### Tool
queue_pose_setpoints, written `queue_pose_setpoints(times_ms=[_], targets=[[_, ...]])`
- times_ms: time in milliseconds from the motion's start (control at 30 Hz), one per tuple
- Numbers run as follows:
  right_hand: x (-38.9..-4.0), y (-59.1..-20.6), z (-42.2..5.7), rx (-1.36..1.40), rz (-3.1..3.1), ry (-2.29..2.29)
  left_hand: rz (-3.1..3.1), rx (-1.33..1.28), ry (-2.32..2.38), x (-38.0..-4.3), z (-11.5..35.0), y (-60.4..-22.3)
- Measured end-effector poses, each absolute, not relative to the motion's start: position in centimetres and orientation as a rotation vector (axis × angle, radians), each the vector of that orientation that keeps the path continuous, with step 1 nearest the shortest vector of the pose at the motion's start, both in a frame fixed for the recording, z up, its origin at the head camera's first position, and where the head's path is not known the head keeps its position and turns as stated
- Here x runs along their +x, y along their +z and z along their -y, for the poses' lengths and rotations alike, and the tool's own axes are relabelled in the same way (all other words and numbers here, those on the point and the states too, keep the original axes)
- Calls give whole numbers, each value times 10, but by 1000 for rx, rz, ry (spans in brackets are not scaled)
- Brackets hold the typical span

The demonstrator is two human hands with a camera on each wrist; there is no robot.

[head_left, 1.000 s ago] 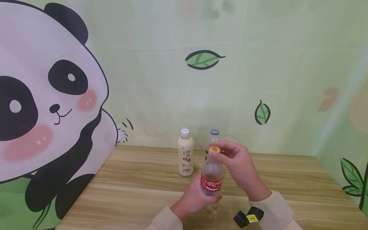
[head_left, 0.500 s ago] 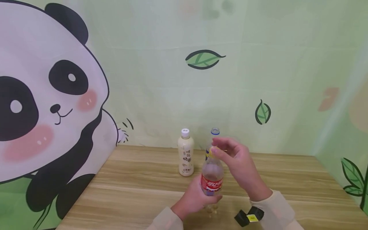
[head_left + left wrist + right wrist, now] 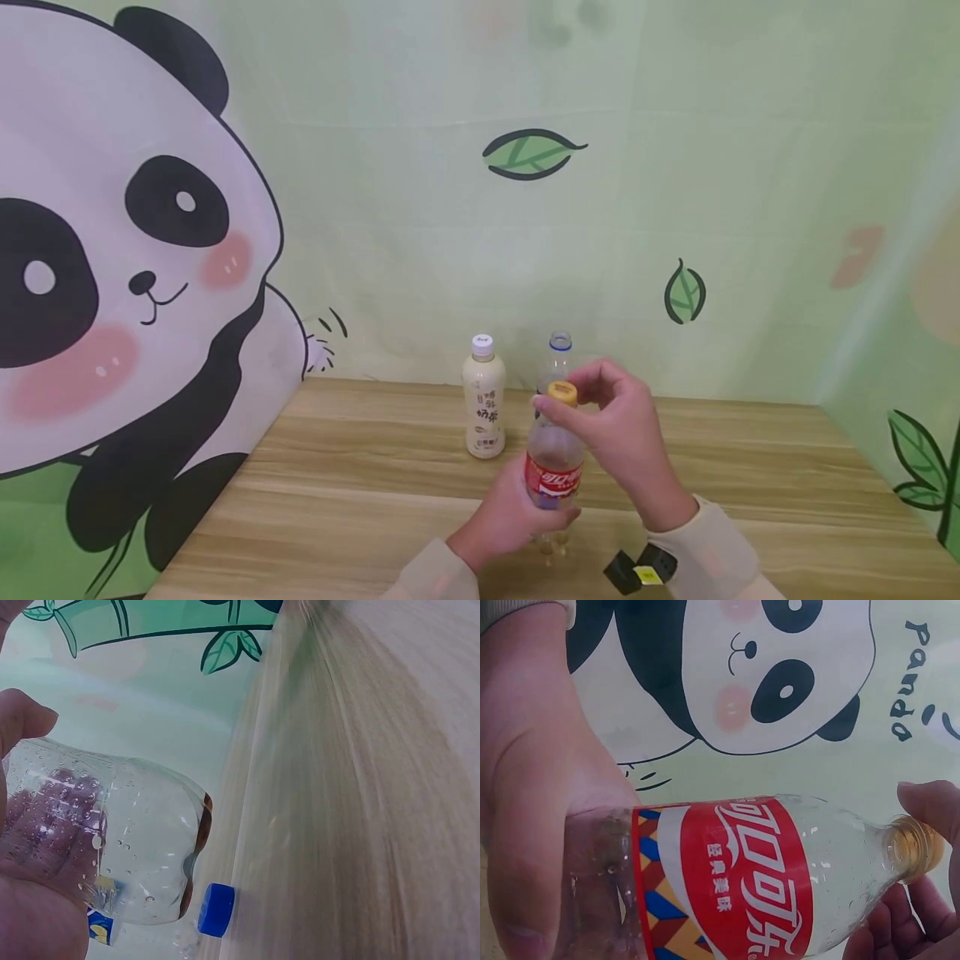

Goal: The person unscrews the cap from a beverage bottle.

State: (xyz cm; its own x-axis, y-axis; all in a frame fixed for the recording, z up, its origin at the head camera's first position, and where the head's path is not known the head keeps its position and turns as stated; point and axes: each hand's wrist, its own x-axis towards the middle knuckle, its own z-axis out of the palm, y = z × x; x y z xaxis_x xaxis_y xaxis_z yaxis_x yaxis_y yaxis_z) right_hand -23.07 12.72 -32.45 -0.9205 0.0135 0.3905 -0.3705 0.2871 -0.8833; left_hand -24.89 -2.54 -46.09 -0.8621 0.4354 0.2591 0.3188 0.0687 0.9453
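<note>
A clear cola bottle [image 3: 553, 475] with a red label and a yellow cap [image 3: 562, 392] stands upright between my hands. My left hand [image 3: 504, 515] grips its lower body, fingers wrapped round below the label. At the neck, my right hand [image 3: 626, 433] has its thumb and fingers curled about the cap, which sits on the bottle in the right wrist view. Only a little brown liquid shows at the bottle's base [image 3: 196, 859] in the left wrist view. Part of the right hand's fingers is hidden behind the cap.
A cream milk-tea bottle [image 3: 484, 408] with a white cap stands behind, to the left. Directly behind the cola is an uncapped clear bottle [image 3: 560, 343] with a blue neck ring, mostly hidden. A blue cap [image 3: 217, 910] lies on the wooden table [image 3: 360, 467].
My right thumb and fingers have shifted round the yellow cap; half a second ago they covered more of it, and now its top shows again. The left hand and bottle stay in place.
</note>
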Motion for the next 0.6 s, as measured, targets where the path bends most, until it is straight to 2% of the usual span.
queue_pose_setpoints(times_ms=[600], targets=[[-232, -323, -133, 493, 2212, 1955, -2218, 771, 1935, -252, 28, -459]])
